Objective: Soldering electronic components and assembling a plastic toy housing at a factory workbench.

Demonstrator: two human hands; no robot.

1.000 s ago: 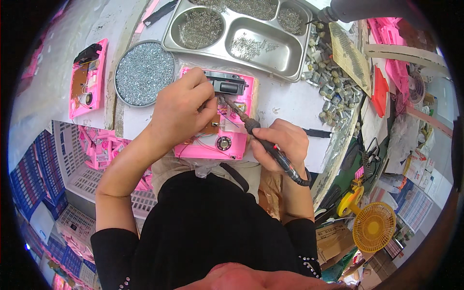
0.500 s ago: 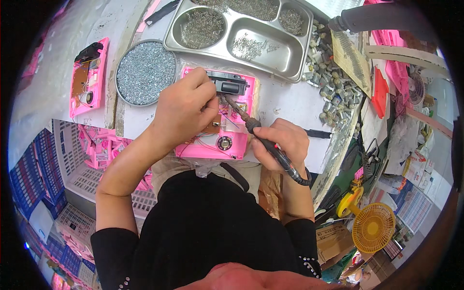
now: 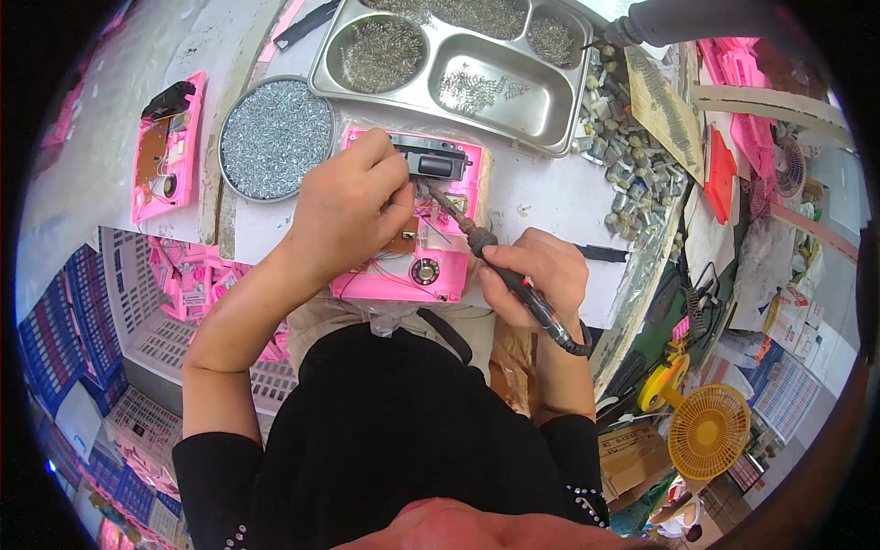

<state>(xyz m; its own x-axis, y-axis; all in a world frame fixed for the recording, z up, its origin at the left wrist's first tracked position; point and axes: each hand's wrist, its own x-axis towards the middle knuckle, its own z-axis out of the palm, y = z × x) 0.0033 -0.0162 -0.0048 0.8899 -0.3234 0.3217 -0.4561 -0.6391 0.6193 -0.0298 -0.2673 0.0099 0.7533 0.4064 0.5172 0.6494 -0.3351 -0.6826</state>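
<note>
In front of me on the bench lies a pink plastic housing (image 3: 357,286), with wires, a brown circuit board (image 3: 403,243), a round speaker (image 3: 424,271) and a black plastic block (image 3: 438,165) in it. My right hand (image 3: 547,275) is wrapped around the handle of a soldering iron (image 3: 481,238). Its tip reaches the housing just below the black block, close to my left fingertips. Over the housing's left side, my left hand (image 3: 356,206) is closed in a pinch; what its fingers hold is hidden from this view.
A round dish of small screws (image 3: 278,137) stands left of the housing. Behind it is a steel compartment tray (image 3: 587,82) holding small metal parts. Loose metal pieces (image 3: 632,174) lie to the right. Another pink housing (image 3: 196,137) sits at far left, above a white crate (image 3: 137,307).
The iron and my right hand have shifted very slightly; the tip stays at the same spot. My left hand and the housing are practically still.
</note>
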